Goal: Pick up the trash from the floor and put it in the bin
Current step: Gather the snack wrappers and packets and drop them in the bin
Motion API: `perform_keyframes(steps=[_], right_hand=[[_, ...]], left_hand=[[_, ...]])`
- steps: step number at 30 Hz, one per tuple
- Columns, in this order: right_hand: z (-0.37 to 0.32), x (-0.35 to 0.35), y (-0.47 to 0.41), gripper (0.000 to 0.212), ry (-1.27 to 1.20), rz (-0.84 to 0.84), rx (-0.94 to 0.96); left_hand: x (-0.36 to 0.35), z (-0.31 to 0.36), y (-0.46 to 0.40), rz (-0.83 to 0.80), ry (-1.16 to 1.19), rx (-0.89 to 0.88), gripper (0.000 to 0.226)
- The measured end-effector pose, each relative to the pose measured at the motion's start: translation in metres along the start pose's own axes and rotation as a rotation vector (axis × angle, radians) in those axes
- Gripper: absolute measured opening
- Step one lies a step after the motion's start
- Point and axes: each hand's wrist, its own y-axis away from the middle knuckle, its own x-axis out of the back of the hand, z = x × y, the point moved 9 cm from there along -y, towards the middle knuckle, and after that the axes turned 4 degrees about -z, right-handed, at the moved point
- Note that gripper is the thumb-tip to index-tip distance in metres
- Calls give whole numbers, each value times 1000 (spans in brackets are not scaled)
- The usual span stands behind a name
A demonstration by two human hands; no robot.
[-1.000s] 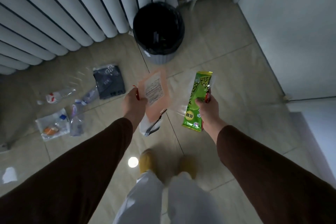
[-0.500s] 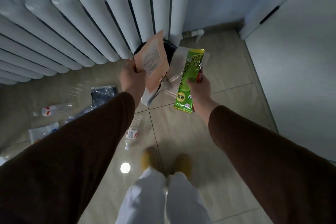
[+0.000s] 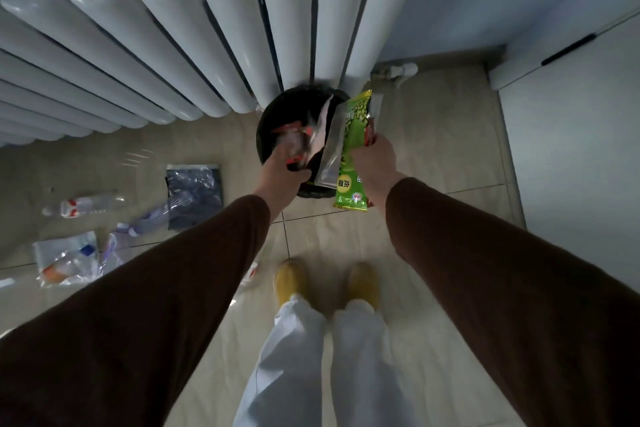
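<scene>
Underfoot, a beige tiled floor runs to a white column radiator along the far wall, with a white cabinet on the right. Against the radiator's foot stands the black bin, near the floor's far edge. Left of the bin, litter lies on the tiles: a dark plastic bag, a clear bottle, a clear packet. Yellow slippers and white trousers show below. Over the bin's mouth, the left hand grips blurred wrappers, its fingers curled around them. Beside it, the right hand pinches a green snack packet and a silvery wrapper at the bin's near rim.
</scene>
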Motion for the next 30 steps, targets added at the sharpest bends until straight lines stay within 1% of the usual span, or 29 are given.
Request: perform_keyframes(steps=[2, 4, 6, 7, 9, 10, 11, 12, 13, 16, 18, 21, 24, 26, 30], right_hand=[[2, -13, -14, 14, 47, -34, -28], [0, -24, -29, 20, 136, -46, -37], [-6, -42, -45, 30, 205, -111, -43], [-9, -52, -51, 45, 204, -169, -70], [-14, -69, -57, 95, 120, -292, -142], [-16, -75, -59, 113, 120, -327, -153], [-19, -77, -61, 119, 171, -344, -138], [-19, -76, -64, 118, 233, -349, -116], [-18, -75, -65, 112, 278, -351, -96], [-13, -70, -58, 82, 336, -364, -43], [-13, -69, -46, 70, 467, -380, 47], [-19, -73, -17, 59, 682, -402, 244], [-24, -81, 20, 51, 768, -391, 393], [-23, -89, 49, 50, 837, -376, 466], [-9, -120, 122, 43, 976, -345, 641]], left_hand=[[4, -17, -8, 7, 12, 61, 59], [10, -29, -15, 22, 31, 114, 58], [16, -35, -20, 40, 29, 137, 54], [20, -38, -22, 53, 41, 142, 51], [27, -40, -23, 86, 41, 151, 46], [32, -39, -22, 101, 21, 153, 45], [36, -38, -21, 113, -6, 152, 43], [40, -35, -19, 122, -33, 150, 42], [43, -33, -17, 130, -52, 148, 41], [50, -25, -6, 128, -123, 144, 43], [54, -20, 4, 116, -191, 131, 45], [60, -10, 23, 92, -335, 69, 45], [71, -10, 47, 71, -514, 13, 45], [81, -19, 65, 57, -610, -9, 46], [115, -57, 110, 79, -666, -27, 47]])
